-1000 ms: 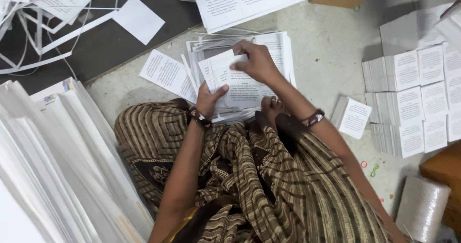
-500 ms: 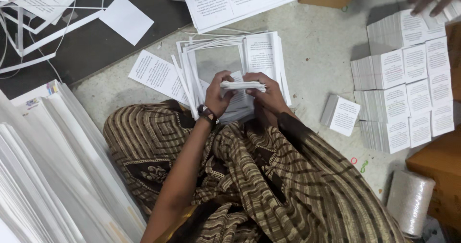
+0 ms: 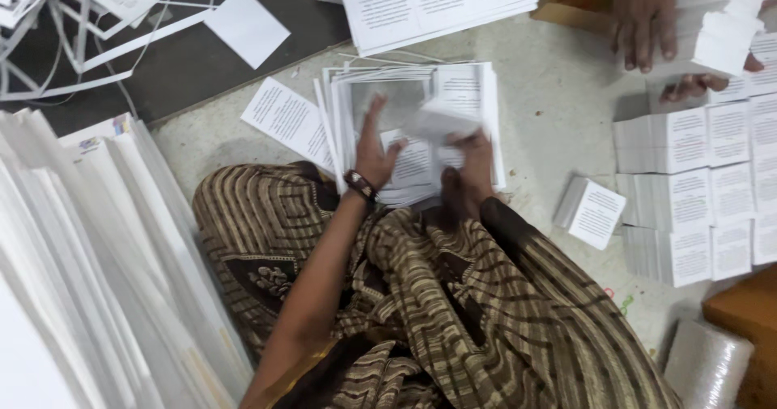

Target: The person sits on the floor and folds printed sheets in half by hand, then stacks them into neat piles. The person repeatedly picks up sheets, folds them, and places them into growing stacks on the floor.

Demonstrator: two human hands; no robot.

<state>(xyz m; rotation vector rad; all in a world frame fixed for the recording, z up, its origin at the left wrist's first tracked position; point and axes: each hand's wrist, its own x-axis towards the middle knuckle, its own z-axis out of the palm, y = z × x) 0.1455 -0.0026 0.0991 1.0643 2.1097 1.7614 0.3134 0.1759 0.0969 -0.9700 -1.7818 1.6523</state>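
**Head view: thin leaflets, light and limp**

Your left hand (image 3: 374,152) lies flat, fingers spread, on the leaflet stack (image 3: 413,130) on the floor; your right hand (image 3: 473,154) pinches a blurred folded leaflet (image 3: 441,122). Paper feels light, floppy, slippery; grip folded edges.

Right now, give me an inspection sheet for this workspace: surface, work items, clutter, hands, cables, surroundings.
Surface: pale speckled floor, with a dark mat at upper left.
Work items: stack of printed sheets in front of the seated person; a folded leaflet, blurred, above it.
Clutter: loose printed slip left of the stack; white paper trimmings on the mat; one small bundle lying apart.
Hands: left hand flat on the stack; right hand at the leaflet, grip too blurred to tell.
Cables: nothing seen.
Surroundings: rows of leaflet bundles at right, another person's hands on the top ones; large white sheets at left; a wrapped roll at lower right.
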